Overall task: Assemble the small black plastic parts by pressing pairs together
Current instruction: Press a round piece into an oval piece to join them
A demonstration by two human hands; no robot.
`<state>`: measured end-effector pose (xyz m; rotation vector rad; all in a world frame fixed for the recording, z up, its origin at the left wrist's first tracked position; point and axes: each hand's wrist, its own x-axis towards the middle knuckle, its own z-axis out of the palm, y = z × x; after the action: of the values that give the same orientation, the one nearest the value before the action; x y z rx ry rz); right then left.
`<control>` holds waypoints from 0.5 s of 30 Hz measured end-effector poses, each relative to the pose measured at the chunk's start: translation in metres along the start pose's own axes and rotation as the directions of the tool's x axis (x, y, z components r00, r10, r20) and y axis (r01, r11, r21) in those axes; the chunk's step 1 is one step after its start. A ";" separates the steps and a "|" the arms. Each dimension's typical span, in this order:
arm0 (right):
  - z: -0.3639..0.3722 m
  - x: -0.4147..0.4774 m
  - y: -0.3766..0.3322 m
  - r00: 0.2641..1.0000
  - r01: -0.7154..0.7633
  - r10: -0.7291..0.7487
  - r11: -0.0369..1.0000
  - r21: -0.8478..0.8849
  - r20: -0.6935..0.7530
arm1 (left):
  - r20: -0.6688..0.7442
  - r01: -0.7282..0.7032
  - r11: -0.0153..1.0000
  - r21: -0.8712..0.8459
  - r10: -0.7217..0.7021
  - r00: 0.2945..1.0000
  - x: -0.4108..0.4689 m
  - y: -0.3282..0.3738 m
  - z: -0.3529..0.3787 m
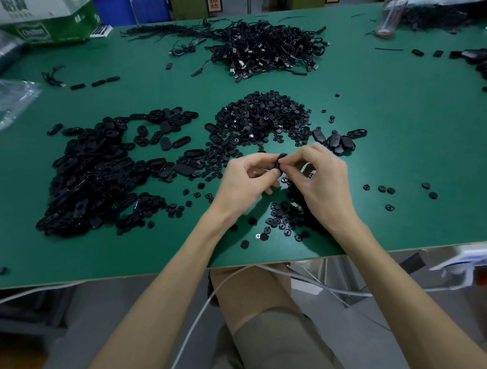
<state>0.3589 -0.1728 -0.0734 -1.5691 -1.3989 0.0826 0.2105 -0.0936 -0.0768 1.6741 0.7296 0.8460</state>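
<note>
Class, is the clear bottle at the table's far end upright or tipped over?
Upright: the clear bottle stands on its base, cap uppermost.

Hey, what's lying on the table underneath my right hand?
Small round black plastic parts scattered on the green table; the right hand covers whatever lies directly beneath its palm.

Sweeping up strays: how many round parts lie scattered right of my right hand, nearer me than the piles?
6: three round parts in a row, two farther right, one nearer you. None seems hidden.
</note>
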 end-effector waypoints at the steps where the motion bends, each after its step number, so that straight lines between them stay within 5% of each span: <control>1: 0.000 -0.001 0.000 1.000 0.018 -0.018 1.000 -0.008 -0.002 | -0.013 0.005 1.000 -0.020 -0.005 1.000 0.000 0.000 0.000; 8: 0.002 -0.002 -0.005 0.995 0.056 -0.058 0.998 0.031 0.075 | -0.102 0.004 0.988 -0.155 -0.020 0.995 0.000 0.002 -0.002; 15: -0.003 0.000 -0.008 0.998 -0.059 0.058 0.988 0.141 0.013 | -0.024 -0.016 0.986 -0.164 0.012 1.000 -0.001 0.003 -0.003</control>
<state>0.3552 -0.1762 -0.0669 -1.4933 -1.3244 0.2193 0.2080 -0.0938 -0.0735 1.5267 0.6468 0.9120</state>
